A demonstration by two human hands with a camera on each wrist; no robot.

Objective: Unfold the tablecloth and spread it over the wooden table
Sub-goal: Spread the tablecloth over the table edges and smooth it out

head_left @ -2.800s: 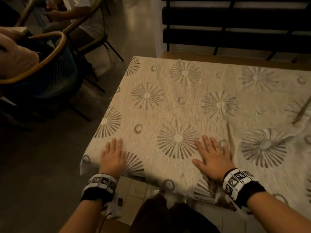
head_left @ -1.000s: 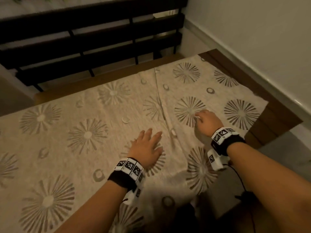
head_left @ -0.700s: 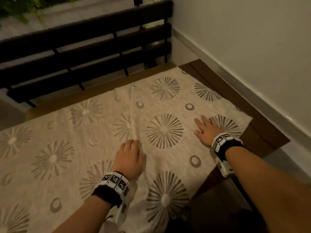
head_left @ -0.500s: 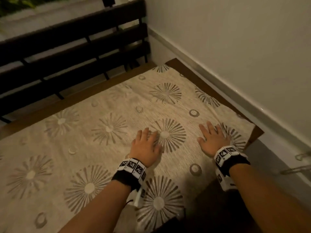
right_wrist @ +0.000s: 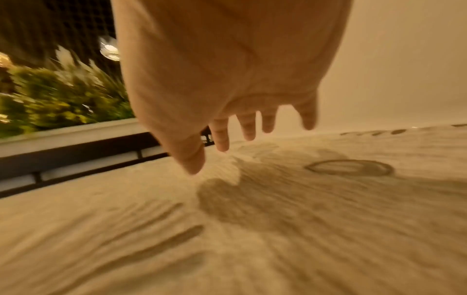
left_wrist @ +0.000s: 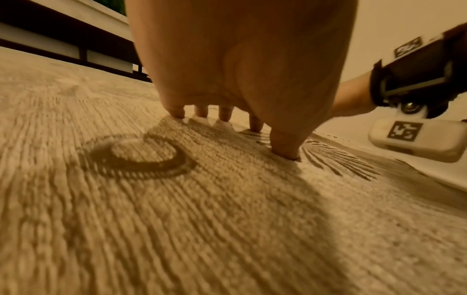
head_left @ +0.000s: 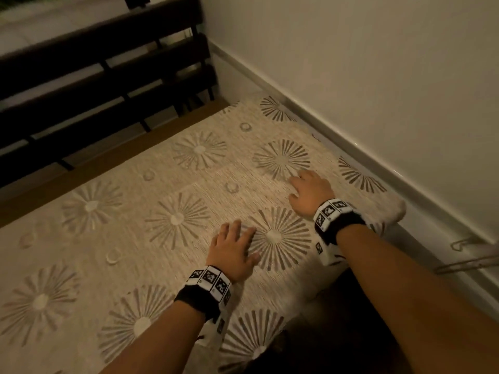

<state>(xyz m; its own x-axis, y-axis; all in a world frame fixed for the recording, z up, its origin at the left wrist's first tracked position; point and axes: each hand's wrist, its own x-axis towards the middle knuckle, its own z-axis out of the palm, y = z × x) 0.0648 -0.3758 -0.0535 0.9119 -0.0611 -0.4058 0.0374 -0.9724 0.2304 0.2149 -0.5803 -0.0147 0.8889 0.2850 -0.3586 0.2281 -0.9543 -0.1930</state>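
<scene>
The left hand rests on the tablecloth with spread fingertips touching it; the right hand hovers open just above, gripping nothing; the cloth lies flat across the wooden worktop, beside a pale wall.

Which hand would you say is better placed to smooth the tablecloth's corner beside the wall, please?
Right. The right hand lies open on the tablecloth nearest the wall-side corner, which looks bunched. The left hand presses the cloth farther in.
</scene>
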